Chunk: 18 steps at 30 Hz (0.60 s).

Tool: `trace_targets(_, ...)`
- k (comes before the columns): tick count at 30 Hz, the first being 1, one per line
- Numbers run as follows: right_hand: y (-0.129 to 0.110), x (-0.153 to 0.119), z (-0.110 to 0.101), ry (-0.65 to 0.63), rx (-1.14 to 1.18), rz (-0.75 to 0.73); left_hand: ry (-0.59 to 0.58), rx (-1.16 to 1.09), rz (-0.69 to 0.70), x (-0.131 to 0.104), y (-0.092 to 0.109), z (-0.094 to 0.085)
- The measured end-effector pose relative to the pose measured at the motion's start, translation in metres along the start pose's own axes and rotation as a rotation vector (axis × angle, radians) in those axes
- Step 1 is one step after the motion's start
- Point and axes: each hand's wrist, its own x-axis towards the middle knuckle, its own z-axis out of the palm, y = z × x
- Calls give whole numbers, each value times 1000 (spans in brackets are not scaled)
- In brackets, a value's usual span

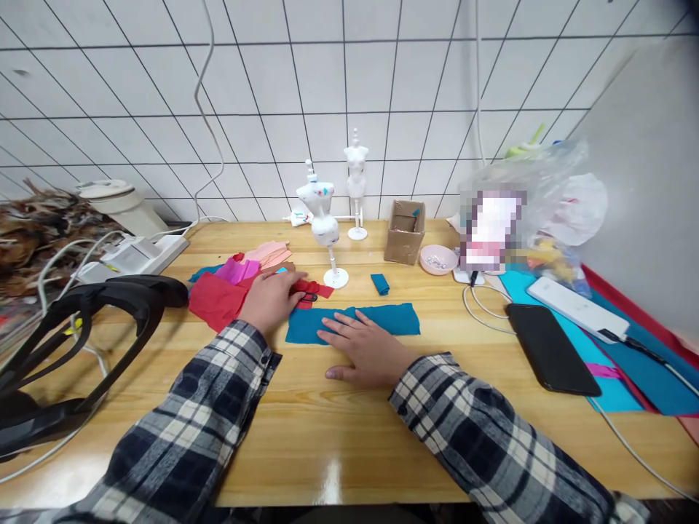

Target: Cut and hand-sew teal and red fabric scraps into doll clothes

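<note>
A strip of teal cloth (404, 320) lies lengthwise on the wooden table in front of me. My right hand (371, 349) rests flat on its middle, fingers spread. To the left, my left hand (273, 300) is over a pile of cloth scraps, its fingers stretched toward the right. A small black looped handle (310, 297) lies by its fingertips; whether they touch it I cannot tell. Beneath and beside this hand are red cloth (210, 298), magenta cloth (237, 270) and peach cloth (270, 254). A small folded teal piece (380, 284) sits beyond the strip.
Two white mini dress forms (326, 218) stand upright at the back. Right of them are a cardboard box (405, 233), a pink bowl (438, 260) and a blurred lit screen (491, 229). A black phone (551, 349) and white power bank (577, 308) lie right; a black headset-like frame (147, 320) lies left.
</note>
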Motion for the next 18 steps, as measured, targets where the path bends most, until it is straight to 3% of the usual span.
trace_targets(3,2,-1,4,2,17,24,80,-13,17,-4,-6,-5)
trace_targets(8,-1,-2,0,19,11,14,-101,-43,181,-5,-13,1)
trace_targets(18,-1,-2,2,17,29,3,-92,57,122,-7,-11,7)
